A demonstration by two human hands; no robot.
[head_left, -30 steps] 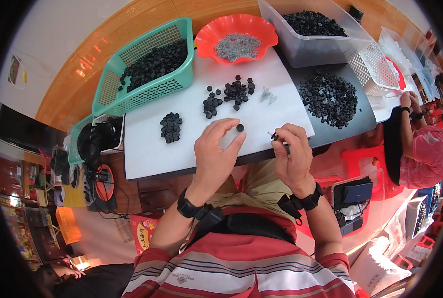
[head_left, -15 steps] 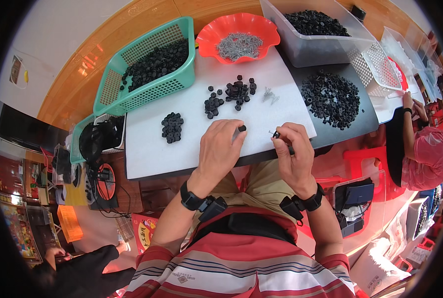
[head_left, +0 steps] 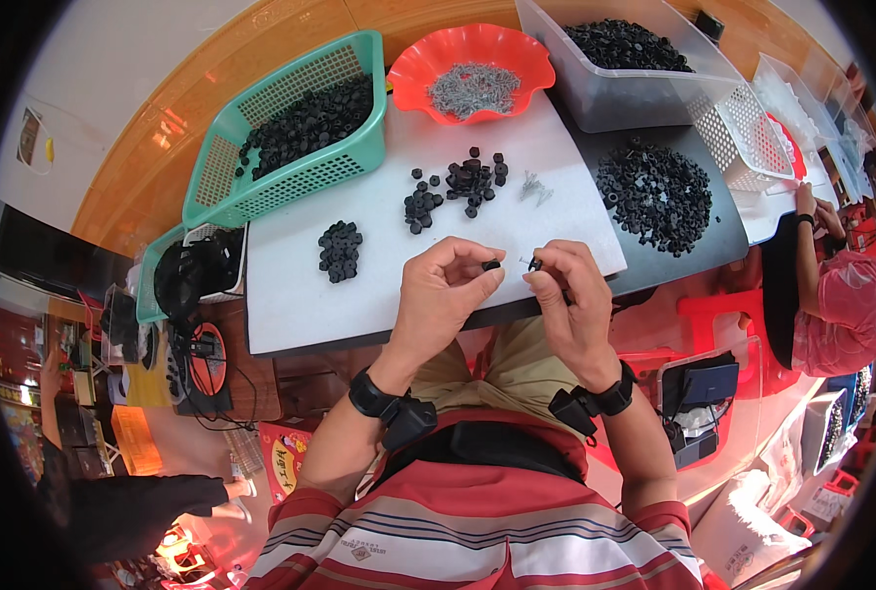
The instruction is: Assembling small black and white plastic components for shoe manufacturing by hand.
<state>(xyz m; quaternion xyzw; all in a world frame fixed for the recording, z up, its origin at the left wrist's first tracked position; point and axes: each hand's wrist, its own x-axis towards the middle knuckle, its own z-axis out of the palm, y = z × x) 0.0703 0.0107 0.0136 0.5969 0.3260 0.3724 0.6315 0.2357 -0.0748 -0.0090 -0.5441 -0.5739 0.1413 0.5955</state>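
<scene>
Between the thumb and fingertips of my left hand (head_left: 443, 287) is a small black round part (head_left: 491, 265). My right hand (head_left: 574, 293) pinches another small black part (head_left: 535, 264) with a thin metal screw (head_left: 524, 261) sticking out of it toward the left. The two parts are close together but apart, above the near edge of the white board (head_left: 379, 305). Loose black parts lie beyond my hands in a pile (head_left: 470, 184), a smaller group (head_left: 421, 205) and a cluster at the left (head_left: 340, 252). A few loose screws (head_left: 533, 188) lie right of the pile.
A green basket (head_left: 359, 157) of black parts stands far left. Behind the board is a red wavy bowl (head_left: 408, 64) of screws. Far right stand a clear bin (head_left: 615, 103) and a heap of black pieces (head_left: 654, 197). A co-worker (head_left: 836, 305) sits at the right.
My hands have come closer together; the left moved right with its black part, the right slightly left with the screw and part. At lower left, another person has shifted position.
</scene>
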